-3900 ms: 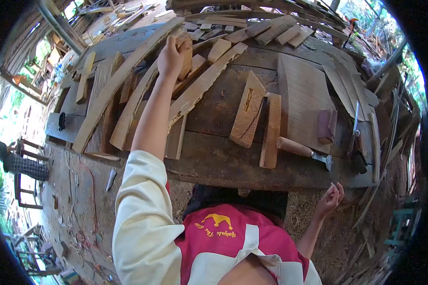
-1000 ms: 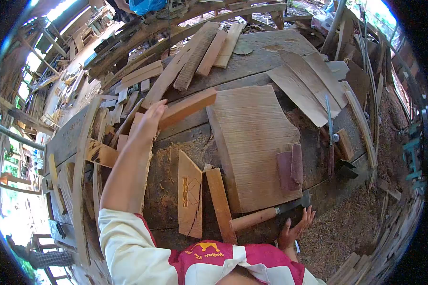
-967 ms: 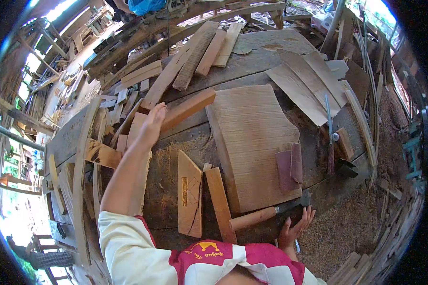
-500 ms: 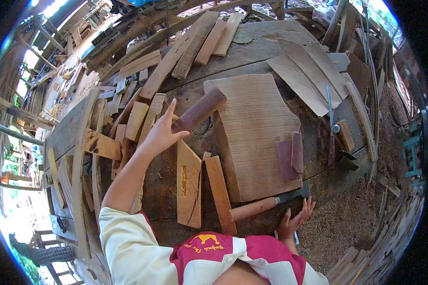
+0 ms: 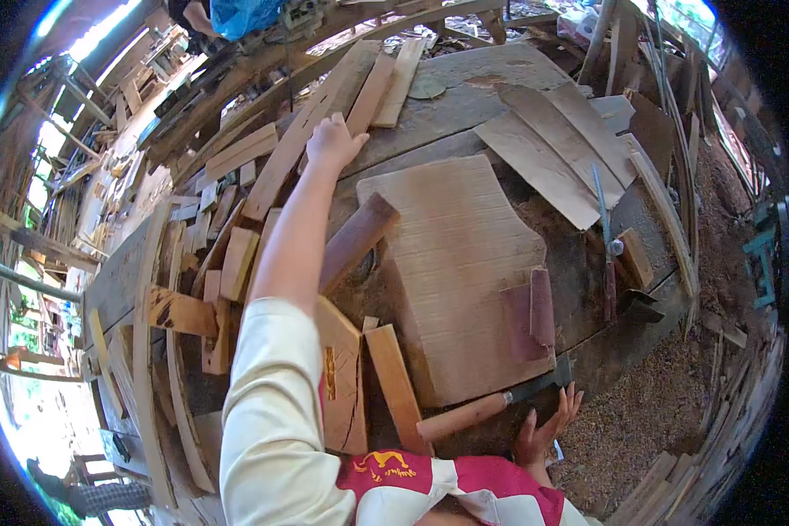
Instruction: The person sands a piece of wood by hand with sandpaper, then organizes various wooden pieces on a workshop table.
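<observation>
My left hand (image 5: 333, 145) is stretched to the far side of the bench, its fingers curled over the near end of a wooden plank (image 5: 349, 83) in a row of planks. Below that forearm lies a dark brown roll (image 5: 359, 238), apparently sandpaper. My right hand (image 5: 548, 430) rests at the bench's near edge, fingers apart, beside the blade of a wooden-handled chisel (image 5: 465, 417). A broad, shaped wooden board (image 5: 465, 272) lies mid-bench. On its right side is a partly rolled sheet of reddish sandpaper (image 5: 528, 316).
Thin wooden sheets (image 5: 557, 158) lie at the back right. Near them is a long, narrow metal tool (image 5: 607, 245). Wood offcuts (image 5: 237, 263) crowd the left side, and a wooden block (image 5: 394, 381) lies near my body. Sawdust (image 5: 631, 430) covers the ground at right.
My left hand has moved from beside the dark brown roll up and away to the planks at the back. The right hand stays by the chisel blade. The view has shifted slightly.
</observation>
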`<state>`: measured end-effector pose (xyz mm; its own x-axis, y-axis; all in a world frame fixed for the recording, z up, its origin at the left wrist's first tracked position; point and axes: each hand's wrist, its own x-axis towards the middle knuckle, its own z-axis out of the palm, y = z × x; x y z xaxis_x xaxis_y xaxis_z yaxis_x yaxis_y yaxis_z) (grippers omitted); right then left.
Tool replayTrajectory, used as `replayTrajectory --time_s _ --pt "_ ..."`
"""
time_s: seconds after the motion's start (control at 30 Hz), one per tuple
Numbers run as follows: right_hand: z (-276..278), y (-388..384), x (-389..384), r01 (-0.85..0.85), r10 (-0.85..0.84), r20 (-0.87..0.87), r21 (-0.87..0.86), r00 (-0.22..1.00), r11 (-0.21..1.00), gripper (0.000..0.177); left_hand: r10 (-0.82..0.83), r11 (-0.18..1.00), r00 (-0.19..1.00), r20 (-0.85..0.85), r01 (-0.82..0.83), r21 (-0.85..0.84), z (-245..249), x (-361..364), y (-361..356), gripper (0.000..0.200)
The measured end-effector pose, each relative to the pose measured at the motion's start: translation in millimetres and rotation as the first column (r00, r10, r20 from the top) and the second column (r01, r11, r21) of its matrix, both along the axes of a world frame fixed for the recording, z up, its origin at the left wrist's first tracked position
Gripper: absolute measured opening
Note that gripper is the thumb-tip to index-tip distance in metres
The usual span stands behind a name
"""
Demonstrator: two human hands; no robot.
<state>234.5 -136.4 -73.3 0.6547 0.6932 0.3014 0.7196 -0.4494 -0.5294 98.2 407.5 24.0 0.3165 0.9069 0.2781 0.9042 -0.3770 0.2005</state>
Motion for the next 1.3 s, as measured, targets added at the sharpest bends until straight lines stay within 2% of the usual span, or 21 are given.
replayTrajectory --time_s 0.03,0.07,0.23,0.3,0.37,0.4,0.43,0.47,0.5,0.53,0.77,0.83,0.9,0.97,1.0,1.03,1.13,1.17,1.23,1.27,1.3 --pt "1 0 0 0.010 -0.010 0.005 0.004 1.000 1.000 0.055 0.105 0.992 0.986 -0.130 -0.113 -0.059 -1 10 2 0.058" --pt "2 0 0 0.007 -0.007 0.004 -0.007 1.000 1.000 0.055 0.105 0.992 0.971 -0.215 -0.118 -0.049 -6 16 5 0.057" --pt "8 2 -1 0.009 -0.010 -0.005 -0.047 1.000 0.999 0.054 0.143 0.989 0.960 -0.243 -0.147 0.000 -34 26 29 0.048" --pt "12 5 -2 0.013 -0.013 -0.010 -0.052 1.000 0.999 0.053 0.163 0.987 0.961 -0.224 -0.162 0.022 -24 23 28 0.045" --pt "17 7 -4 0.033 -0.034 -0.020 -0.072 0.999 0.997 0.052 0.108 0.961 0.989 -0.105 -0.131 -0.244 -8 13 26 0.041" --pt "19 8 -6 0.050 -0.053 -0.026 -0.090 0.998 0.995 0.052 0.073 0.985 0.997 0.019 -0.069 -0.160 -15 3 33 0.044" --pt "19 7 -6 0.055 -0.057 -0.027 -0.088 0.998 0.995 0.052 0.069 0.985 0.997 0.019 -0.065 -0.157 -13 -7 34 0.044" --pt "16 7 -5 0.052 -0.054 -0.026 -0.077 0.998 0.996 0.051 0.204 0.891 0.921 0.332 -0.035 -0.452 -10 -15 34 0.045" --pt "14 6 -5 0.049 -0.051 -0.024 -0.067 0.998 0.997 0.051 0.406 0.727 0.733 0.546 0.104 -0.679 -9 -20 32 0.045" --pt "13 4 -5 0.052 -0.054 -0.024 -0.064 0.998 0.997 0.051 0.446 0.726 0.628 0.638 0.163 -0.668 1 -26 15 0.047" --pt "11 4 -6 0.027 -0.027 -0.009 0.017 1.000 0.999 0.052 0.447 0.613 0.518 0.730 0.417 -0.671 39 -85 -54 0.038" --pt "8 4 -5 0.034 -0.035 0.022 0.042 0.999 0.999 0.053 0.569 0.552 0.435 0.698 0.426 -0.716 39 -98 -71 0.034" --pt "12 4 -6 0.045 -0.045 0.010 0.009 0.999 0.999 0.053 0.533 0.563 0.466 0.706 0.427 -0.707 44 -105 -103 0.035" --pt "11 3 -7 0.035 -0.036 0.019 0.038 0.999 0.999 0.054 0.459 0.548 0.476 0.750 0.513 -0.660 39 -114 -123 0.033" --pt "11 1 -7 0.040 -0.040 0.047 -0.013 0.998 0.999 0.056 0.462 0.598 0.504 0.730 0.431 -0.676 55 -109 -151 0.034" --pt "10 2 -8 0.044 -0.043 0.050 -0.011 0.998 0.999 0.056 0.460 0.597 0.503 0.732 0.435 -0.674 57 -108 -164 0.034" --pt "2 1 -7 0.065 -0.065 0.042 0.020 0.997 0.998 0.061 0.378 0.529 0.395 0.837 0.650 -0.546 54 -110 -201 0.037" --pt "7 0 -8 0.067 -0.068 0.051 0.013 0.996 0.998 0.061 0.383 0.523 0.389 0.838 0.656 -0.544 52 -107 -217 0.037" --pt "20 6 -11 0.087 -0.097 0.225 0.052 0.969 0.995 0.063 0.384 0.578 0.267 0.884 0.677 -0.456 44 -99 -247 0.037" --pt "26 13 -9 -0.043 -0.010 0.211 0.244 0.977 0.969 0.067 0.335 0.550 0.322 0.886 0.697 -0.461 34 -102 -256 0.040" --pt "47 22 -11 -0.138 0.104 0.120 0.332 0.987 0.933 0.068 0.342 0.547 0.315 0.885 0.699 -0.460 33 -101 -275 0.040"
